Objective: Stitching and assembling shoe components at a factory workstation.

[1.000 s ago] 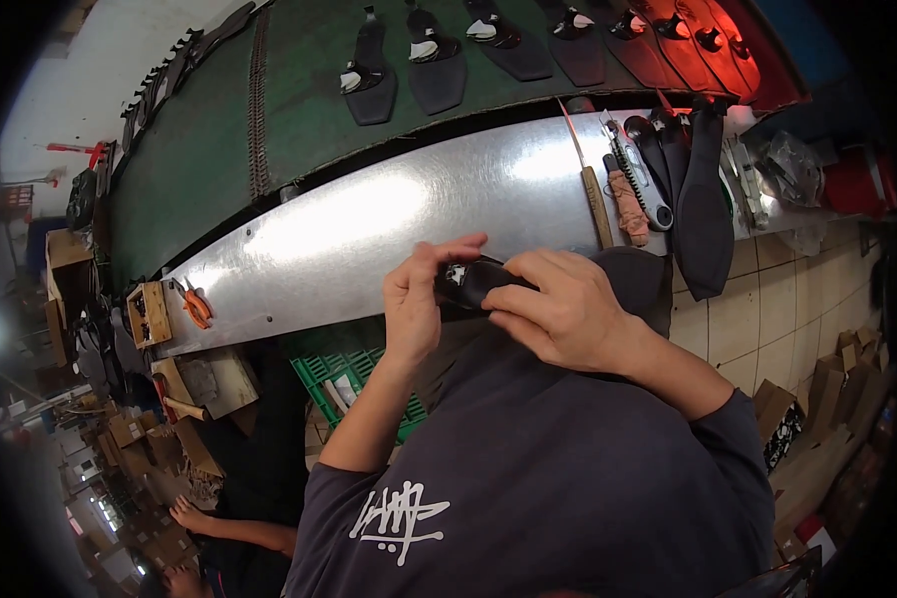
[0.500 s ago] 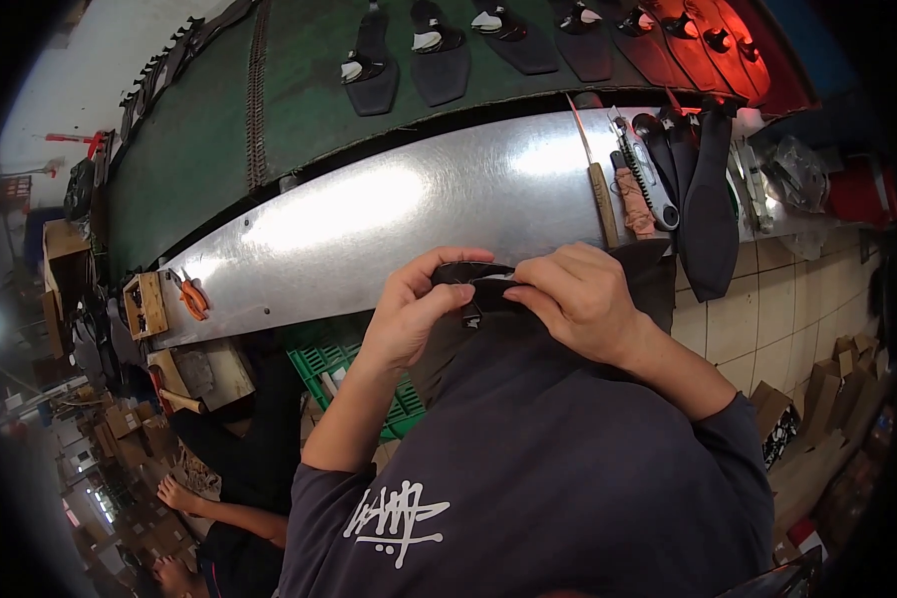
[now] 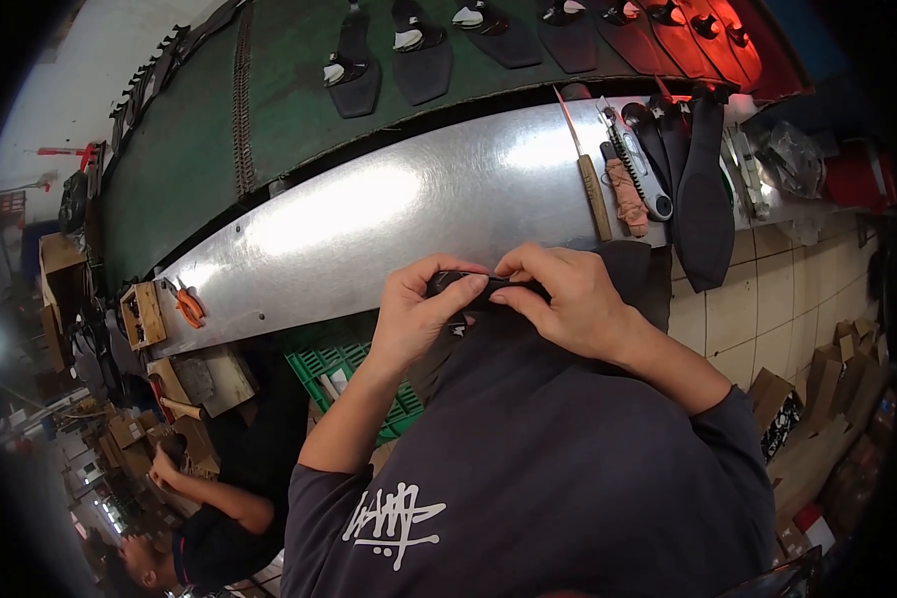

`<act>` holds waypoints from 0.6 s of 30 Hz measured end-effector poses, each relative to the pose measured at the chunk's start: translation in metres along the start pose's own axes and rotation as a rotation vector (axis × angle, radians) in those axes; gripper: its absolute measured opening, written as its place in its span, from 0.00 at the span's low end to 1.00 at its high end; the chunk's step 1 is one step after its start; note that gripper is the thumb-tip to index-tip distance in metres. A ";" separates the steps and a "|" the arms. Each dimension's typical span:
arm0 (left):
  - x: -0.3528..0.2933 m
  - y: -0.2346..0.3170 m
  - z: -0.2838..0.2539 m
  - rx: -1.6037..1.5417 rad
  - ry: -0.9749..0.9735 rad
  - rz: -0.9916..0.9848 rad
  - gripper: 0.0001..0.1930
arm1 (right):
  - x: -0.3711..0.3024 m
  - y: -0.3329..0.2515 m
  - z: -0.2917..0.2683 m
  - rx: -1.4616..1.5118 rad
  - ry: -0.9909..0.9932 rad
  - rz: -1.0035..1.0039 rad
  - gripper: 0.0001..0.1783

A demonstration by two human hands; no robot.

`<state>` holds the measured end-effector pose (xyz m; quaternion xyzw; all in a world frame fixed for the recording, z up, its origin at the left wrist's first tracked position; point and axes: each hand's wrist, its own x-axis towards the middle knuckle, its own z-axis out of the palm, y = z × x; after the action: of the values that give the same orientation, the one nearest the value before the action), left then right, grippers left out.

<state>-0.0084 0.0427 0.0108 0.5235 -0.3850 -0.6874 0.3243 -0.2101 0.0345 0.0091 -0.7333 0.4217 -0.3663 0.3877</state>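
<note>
My left hand [image 3: 416, 305] and my right hand [image 3: 572, 301] meet over the near edge of the metal bench, in front of my shirt. Between them is a small black strap [image 3: 483, 298], its ends partly covered by my fingers. The left thumb presses on top of it, and the fingers of the right hand pinch its other side. A small metallic-looking bit [image 3: 457, 330] hangs below the left hand. Beyond, on the green belt [image 3: 299, 110], lies a row of black sandal soles [image 3: 355, 93] with straps, several carrying white pieces.
The shiny metal bench [image 3: 369, 249] holds a wooden-handled awl [image 3: 595, 204], a cloth-wrapped tool [image 3: 626, 206], a grey cutter [image 3: 657, 202] and dark soles [image 3: 706, 229] overhanging its edge. At left are orange pliers [image 3: 190, 309] and a wooden box [image 3: 145, 315]. A green crate [image 3: 401, 411] stands below; a co-worker's arm [image 3: 214, 491] is lower left.
My hands have drawn closer together on the strap, and the light piece that showed between them is now hidden. The co-worker's hand has risen, with something dark at it.
</note>
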 end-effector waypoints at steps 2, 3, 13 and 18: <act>0.000 -0.001 0.000 0.007 -0.006 -0.004 0.08 | -0.001 0.003 -0.001 -0.026 -0.023 -0.044 0.12; 0.000 -0.001 0.000 0.007 -0.006 -0.004 0.08 | 0.000 0.003 -0.001 -0.026 -0.024 -0.044 0.12; -0.006 0.009 -0.002 0.089 -0.054 0.067 0.06 | 0.022 -0.005 -0.023 0.205 -0.328 0.296 0.08; -0.009 -0.004 -0.034 -0.292 0.200 0.052 0.11 | 0.044 0.008 -0.038 -0.268 0.395 -0.225 0.16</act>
<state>0.0268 0.0459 0.0066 0.5263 -0.2603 -0.6720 0.4514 -0.2287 -0.0182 0.0274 -0.7345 0.4498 -0.4841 0.1542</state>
